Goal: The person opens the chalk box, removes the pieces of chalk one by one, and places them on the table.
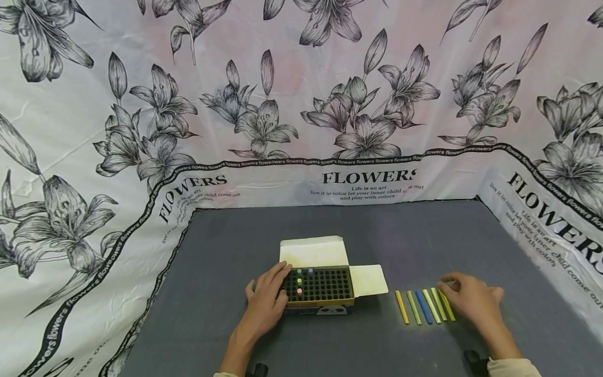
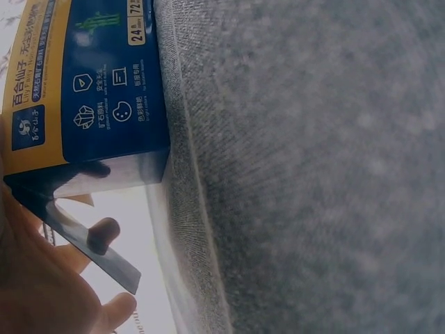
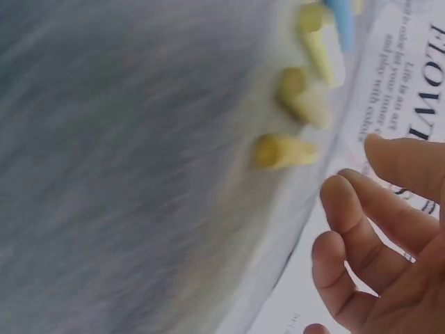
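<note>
An open chalk box [image 1: 320, 302] stands left of centre, with a black grid of holes holding several coloured chalk sticks in its left part. My left hand [image 1: 267, 297] rests at the box's left side, fingers along the edge and thumb near the front corner. In the left wrist view, the left fingers [image 2: 75, 256] lie about a side flap [image 2: 115, 268]. A row of chalk sticks, yellow, green and one blue chalk stick [image 1: 423, 307], lies right of the box. My right hand [image 1: 473, 298] hovers at the row's right end, fingertips near a yellow chalk stick [image 1: 447, 307]; nothing shows between its bent fingers.
The box's lid [image 1: 314, 252] stands open at the back, and a pale flap [image 1: 369, 280] sticks out to the right. A grey cloth [image 1: 226, 235] covers the table. A flower-printed sheet [image 1: 264, 183] hangs behind and along both sides.
</note>
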The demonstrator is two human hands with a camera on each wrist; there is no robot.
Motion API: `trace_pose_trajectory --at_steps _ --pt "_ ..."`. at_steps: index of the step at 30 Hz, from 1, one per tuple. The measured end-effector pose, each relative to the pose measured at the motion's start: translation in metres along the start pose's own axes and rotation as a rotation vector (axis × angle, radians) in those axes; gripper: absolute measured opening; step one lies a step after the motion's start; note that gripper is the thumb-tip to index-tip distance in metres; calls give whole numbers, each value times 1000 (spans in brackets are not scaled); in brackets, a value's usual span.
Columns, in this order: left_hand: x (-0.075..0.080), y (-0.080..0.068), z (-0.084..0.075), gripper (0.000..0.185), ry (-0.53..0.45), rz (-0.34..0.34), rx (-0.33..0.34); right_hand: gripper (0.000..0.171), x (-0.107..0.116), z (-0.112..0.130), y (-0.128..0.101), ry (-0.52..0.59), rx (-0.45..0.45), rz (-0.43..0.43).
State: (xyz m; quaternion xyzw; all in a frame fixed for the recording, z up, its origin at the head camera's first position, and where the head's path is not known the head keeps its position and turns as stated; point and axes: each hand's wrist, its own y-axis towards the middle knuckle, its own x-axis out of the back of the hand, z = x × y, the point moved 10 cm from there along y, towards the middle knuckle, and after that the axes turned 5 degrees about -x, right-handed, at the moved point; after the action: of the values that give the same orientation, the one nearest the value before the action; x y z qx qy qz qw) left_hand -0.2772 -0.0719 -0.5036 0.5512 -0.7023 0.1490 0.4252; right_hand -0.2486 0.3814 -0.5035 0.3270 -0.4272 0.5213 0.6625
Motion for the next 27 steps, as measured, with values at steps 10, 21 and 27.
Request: trace_pose_trajectory --at_steps 10,21,27 --pt "0 0 1 56 7 2 5 26 36 88 -18 280 273 -425" --pt "-1 -1 2 55 -6 8 4 26 10 161 -29 511 468 -486" --pt "0 -1 0 55 -1 -1 -10 27 -10 189 -30 542 480 -438"
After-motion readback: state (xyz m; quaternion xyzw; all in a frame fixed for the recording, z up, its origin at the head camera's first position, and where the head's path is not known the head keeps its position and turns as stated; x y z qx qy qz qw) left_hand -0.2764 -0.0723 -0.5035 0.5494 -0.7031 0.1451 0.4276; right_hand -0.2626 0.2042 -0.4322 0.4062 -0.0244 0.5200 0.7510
